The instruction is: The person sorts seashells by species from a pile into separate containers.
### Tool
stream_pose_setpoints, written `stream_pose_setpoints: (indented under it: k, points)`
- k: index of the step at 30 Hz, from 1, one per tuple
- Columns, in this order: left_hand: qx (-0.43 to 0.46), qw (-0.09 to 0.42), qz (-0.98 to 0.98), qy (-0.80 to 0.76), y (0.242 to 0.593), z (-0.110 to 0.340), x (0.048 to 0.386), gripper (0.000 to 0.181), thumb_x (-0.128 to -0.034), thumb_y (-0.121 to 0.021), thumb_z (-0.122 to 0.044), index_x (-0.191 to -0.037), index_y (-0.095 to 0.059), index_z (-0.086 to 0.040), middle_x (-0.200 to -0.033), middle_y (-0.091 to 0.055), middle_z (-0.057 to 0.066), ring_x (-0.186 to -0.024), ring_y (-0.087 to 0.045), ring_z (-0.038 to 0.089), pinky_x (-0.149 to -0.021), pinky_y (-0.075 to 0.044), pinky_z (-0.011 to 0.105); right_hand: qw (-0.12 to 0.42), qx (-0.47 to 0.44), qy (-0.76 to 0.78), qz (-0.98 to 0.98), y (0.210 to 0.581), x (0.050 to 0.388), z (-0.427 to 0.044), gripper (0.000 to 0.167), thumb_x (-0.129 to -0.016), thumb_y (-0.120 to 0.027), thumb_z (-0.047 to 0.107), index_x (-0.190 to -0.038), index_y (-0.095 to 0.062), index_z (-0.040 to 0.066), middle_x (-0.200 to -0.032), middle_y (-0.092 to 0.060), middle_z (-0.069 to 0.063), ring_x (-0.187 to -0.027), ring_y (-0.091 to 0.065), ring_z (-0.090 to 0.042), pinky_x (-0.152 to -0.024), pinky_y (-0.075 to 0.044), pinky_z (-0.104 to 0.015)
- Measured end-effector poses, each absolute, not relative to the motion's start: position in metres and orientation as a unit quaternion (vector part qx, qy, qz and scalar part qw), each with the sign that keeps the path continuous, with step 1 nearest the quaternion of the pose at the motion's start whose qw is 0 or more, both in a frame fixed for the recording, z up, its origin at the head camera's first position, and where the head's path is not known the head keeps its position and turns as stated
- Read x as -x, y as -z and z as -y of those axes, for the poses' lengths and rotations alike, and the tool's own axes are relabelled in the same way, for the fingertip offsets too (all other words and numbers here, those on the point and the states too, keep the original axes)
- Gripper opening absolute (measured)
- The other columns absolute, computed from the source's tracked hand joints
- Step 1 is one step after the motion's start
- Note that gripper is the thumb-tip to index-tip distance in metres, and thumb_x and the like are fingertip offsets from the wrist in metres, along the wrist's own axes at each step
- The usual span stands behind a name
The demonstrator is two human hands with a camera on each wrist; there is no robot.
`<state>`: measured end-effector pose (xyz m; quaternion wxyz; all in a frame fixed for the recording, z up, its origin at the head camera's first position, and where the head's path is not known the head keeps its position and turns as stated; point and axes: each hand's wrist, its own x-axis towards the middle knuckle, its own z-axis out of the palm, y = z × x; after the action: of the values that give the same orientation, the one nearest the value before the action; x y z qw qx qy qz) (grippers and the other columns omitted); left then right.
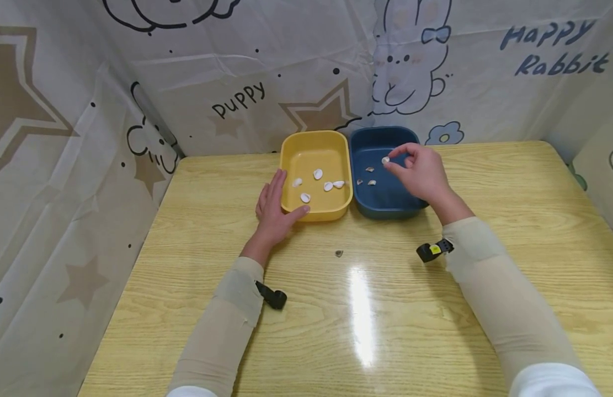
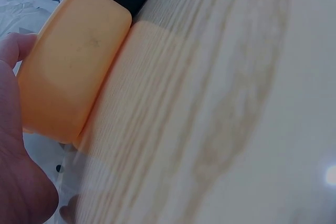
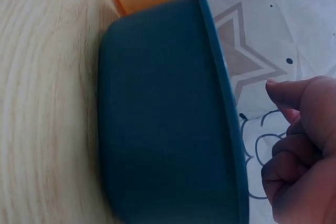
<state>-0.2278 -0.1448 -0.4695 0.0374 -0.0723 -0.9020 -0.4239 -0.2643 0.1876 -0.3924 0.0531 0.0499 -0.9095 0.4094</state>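
Above the blue plastic bin (image 1: pixel 385 209), my right hand (image 1: pixel 421 172) pinches a small whitish shell (image 1: pixel 385 160) between thumb and index finger. In the right wrist view the right hand (image 3: pixel 302 145) has its other fingers curled, and the shell does not show. My left hand (image 1: pixel 276 210) rests at the near left corner of the yellow bin (image 1: pixel 316 216), its fingers straight along the outer wall and its thumb on the front rim. Several white shells (image 1: pixel 318 174) lie in the yellow bin. Three small brownish shells (image 1: pixel 372 182) lie in the blue one.
One small dark shell (image 1: pixel 339 253) lies on the wooden table (image 1: pixel 212 264) in front of the bins. The two bins stand side by side near the back edge, close to a printed cloth (image 1: pixel 316 60). Each wrist wears a black camera (image 1: pixel 275 298).
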Motion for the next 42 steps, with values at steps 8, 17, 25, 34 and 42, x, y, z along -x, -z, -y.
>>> stream_pose_setpoints:
  k: [8,17,25,34,42]
  points:
    - [0.071,0.035,0.903,0.423,0.469,0.145,0.228,0.097,-0.0875,-0.071,-0.050,-0.162,-0.012,-0.031,-0.165,-0.002,-0.017,-0.148,0.001,0.033,-0.113,0.001,0.053,0.048,-0.029,-0.396,0.917,0.396,0.273,-0.189,0.035,-0.095,-0.068,0.038,-0.115,-0.067,0.009,-0.059,-0.039,-0.005,-0.048,-0.040,-0.024,-0.045,-0.029,-0.031]
    - [0.071,0.036,0.906,0.416,0.474,0.146,0.229,0.097,-0.0874,-0.071,-0.050,-0.162,-0.011,-0.032,-0.165,-0.001,-0.018,-0.148,0.001,0.032,-0.113,0.001,0.053,0.032,-0.009,-0.389,0.920,0.405,0.280,-0.191,0.036,-0.096,-0.067,0.040,-0.115,-0.067,0.010,-0.060,-0.040,-0.005,-0.050,-0.042,-0.024,-0.047,-0.030,-0.032]
    - [0.067,0.035,0.903,0.424,0.472,0.145,0.228,0.096,-0.0875,-0.071,-0.050,-0.161,-0.012,-0.033,-0.165,-0.002,-0.019,-0.148,0.001,0.031,-0.113,0.001,0.053,0.034,-0.007,-0.389,0.921,0.412,0.282,-0.192,0.035,-0.096,-0.066,0.040,-0.113,-0.067,0.009,-0.060,-0.040,-0.004,-0.051,-0.042,-0.024,-0.048,-0.031,-0.032]
    - [0.073,0.041,0.901,0.426,0.472,0.145,0.229,0.096,-0.0876,-0.071,-0.050,-0.162,-0.013,-0.031,-0.164,-0.002,-0.019,-0.148,0.001,0.033,-0.113,0.001,0.053,0.045,-0.016,-0.391,0.919,0.413,0.284,-0.192,0.026,-0.096,-0.069,0.026,-0.114,-0.069,0.008,-0.058,-0.039,-0.004,-0.048,-0.040,-0.021,-0.045,-0.029,-0.029]
    - [0.072,0.038,0.903,0.421,0.472,0.145,0.229,0.096,-0.0878,-0.071,-0.050,-0.161,-0.012,-0.032,-0.165,-0.001,-0.018,-0.149,0.002,0.033,-0.113,0.001,0.053,0.040,-0.008,-0.395,0.918,0.411,0.281,-0.192,0.028,-0.096,-0.069,0.030,-0.116,-0.068,0.010,-0.059,-0.040,-0.005,-0.049,-0.041,-0.023,-0.045,-0.030,-0.030]
